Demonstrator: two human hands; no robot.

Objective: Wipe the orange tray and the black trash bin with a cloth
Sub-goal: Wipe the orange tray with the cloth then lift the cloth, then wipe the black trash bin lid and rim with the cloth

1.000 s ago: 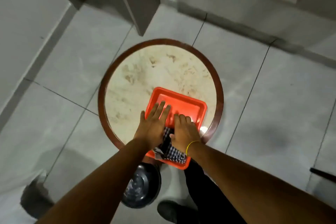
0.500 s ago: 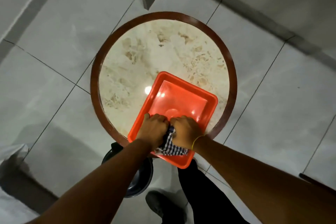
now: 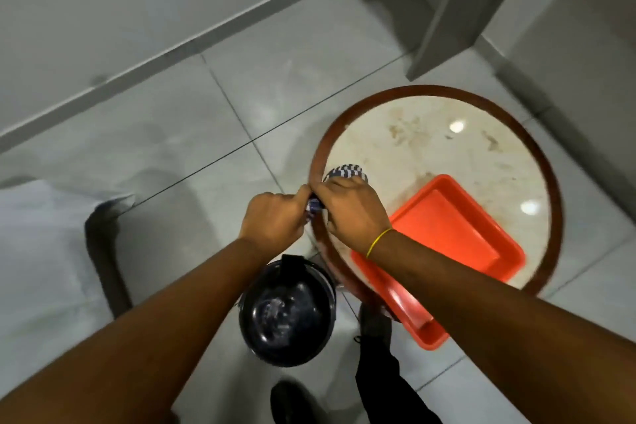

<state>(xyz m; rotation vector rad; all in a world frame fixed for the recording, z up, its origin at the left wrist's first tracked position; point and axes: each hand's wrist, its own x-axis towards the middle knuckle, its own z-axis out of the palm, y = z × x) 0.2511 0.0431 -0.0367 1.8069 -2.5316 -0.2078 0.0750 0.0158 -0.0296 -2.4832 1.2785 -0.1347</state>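
The orange tray lies on the round marble table, its near corner hanging over the table's front edge. A black trash bin stands open on the floor just left of the table. My left hand and my right hand are side by side at the table's left rim, above the bin, both closed on a blue-and-white checked cloth. The cloth bunches out past my right hand's fingers over the tabletop. My right forearm crosses the tray's left part.
The table has a dark brown wooden rim. Grey tiled floor spreads to the left. A white fabric-covered piece of furniture stands at the left edge. A grey pillar rises behind the table. My dark shoe and trouser leg show below.
Both hands lifted the cloth out of the tray and moved left to the table's rim, above the bin. The view swung left, so the table and tray now sit at the right.
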